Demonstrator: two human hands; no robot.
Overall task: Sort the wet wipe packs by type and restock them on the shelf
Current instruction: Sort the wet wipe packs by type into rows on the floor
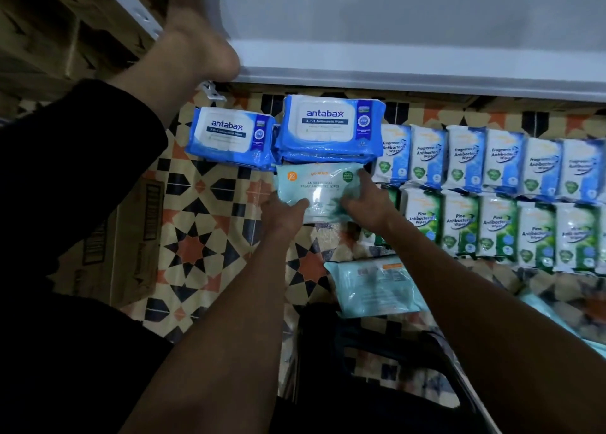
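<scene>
A pale teal antibacterial wipes pack (314,187) lies flat on the patterned floor, just in front of a stack of blue antabax packs (331,128). My left hand (283,210) grips its lower left edge with the thumb on top. My right hand (367,204) holds its right side, with fingers spread over the upper right corner. A single antabax pack (231,138) sits to the left of the stack. To the right stand a row of blue Fragrance Free packs (465,158) and, in front of it, a row of green Pine packs (498,230).
A white shelf (393,66) runs across the top. Another person's black-sleeved arm (183,56) reaches up to its left end. A second teal pack (373,286) lies near my right forearm. A cardboard box (131,243) stands at left, and a dark bag (377,351) sits below.
</scene>
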